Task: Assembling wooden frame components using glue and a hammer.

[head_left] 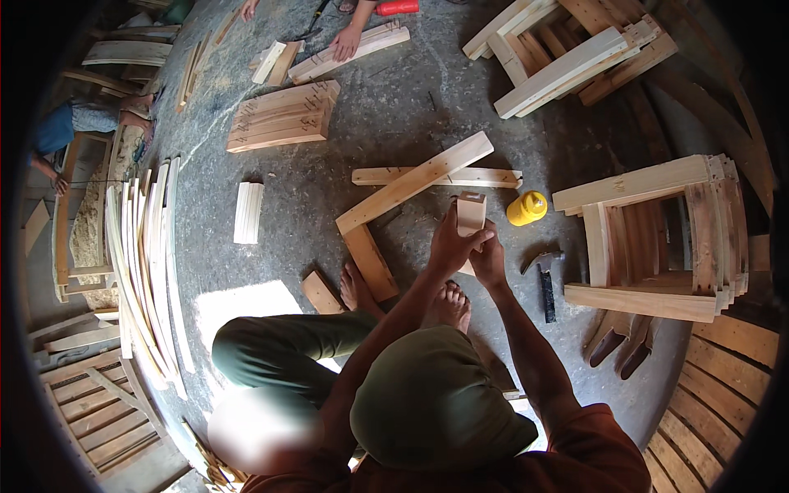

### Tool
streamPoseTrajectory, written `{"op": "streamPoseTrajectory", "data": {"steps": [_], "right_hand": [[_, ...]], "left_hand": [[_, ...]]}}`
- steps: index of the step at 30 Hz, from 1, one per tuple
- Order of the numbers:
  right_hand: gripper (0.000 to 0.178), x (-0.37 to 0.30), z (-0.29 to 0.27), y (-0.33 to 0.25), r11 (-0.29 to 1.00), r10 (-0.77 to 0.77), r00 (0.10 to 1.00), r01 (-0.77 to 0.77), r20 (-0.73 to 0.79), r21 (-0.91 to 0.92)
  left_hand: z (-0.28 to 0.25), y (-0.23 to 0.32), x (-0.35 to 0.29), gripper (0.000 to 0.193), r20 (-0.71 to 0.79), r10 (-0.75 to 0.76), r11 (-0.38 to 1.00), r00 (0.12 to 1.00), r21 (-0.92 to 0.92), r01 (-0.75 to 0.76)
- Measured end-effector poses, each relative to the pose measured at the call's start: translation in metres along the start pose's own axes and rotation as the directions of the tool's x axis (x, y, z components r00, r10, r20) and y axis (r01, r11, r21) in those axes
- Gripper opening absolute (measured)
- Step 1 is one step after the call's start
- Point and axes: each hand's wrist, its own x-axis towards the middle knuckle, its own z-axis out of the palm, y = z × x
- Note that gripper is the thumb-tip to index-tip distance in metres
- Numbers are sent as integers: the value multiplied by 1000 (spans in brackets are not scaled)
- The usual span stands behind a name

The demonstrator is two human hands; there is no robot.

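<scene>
Head view: the person's two hands are close together, up over the floor [304, 189], with a small tan box [471, 215] between them. The box is longer than it is wide, and its long side points away from the person. Its far end, with a small dark slot, pokes out past the fingers.

The left hand [452, 242] has its fingers bent round the left side of the box, and its thumb lies across the near part, so it is holding on. The right hand [490, 256] is at the near right corner, its fingers curled in. They are partly hidden, so I cannot tell if they pinch anything. The box lies just ahead of the right hand, and both hands are about as near to it. A pale bit shows under the hands; I cannot tell if it is part of the box.

Past the box, a long plank [415, 182] lies across another plank [486, 177]. A yellow bottle [527, 209] stands to the right of the box, apart from it. Nearer the right arm is a hammer [547, 292], flat on the floor, its handle pointing back toward the person.
</scene>
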Motion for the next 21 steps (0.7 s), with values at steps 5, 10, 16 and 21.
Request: {"op": "streamPoseTrajectory", "data": {"steps": [5, 10, 16, 21], "right_hand": [[54, 7, -13, 37, 999, 49, 994, -47, -97, 25], [65, 14, -1, 32, 997, 77, 975, -81, -208, -12], [66, 16, 0, 34, 973, 221, 953, -231, -208, -25], [64, 14, 0, 49, 976, 128, 961, -167, -245, -143]], "left_hand": [[-41, -5, 64, 100, 131, 249, 910, 960, 309, -278], [-66, -25, 101, 109, 104, 192, 784, 976, 581, -217], [-39, -51, 105, 111, 26, 242, 737, 970, 646, -201], [-34, -54, 122, 112, -79, 214, 762, 974, 637, -116]]}}
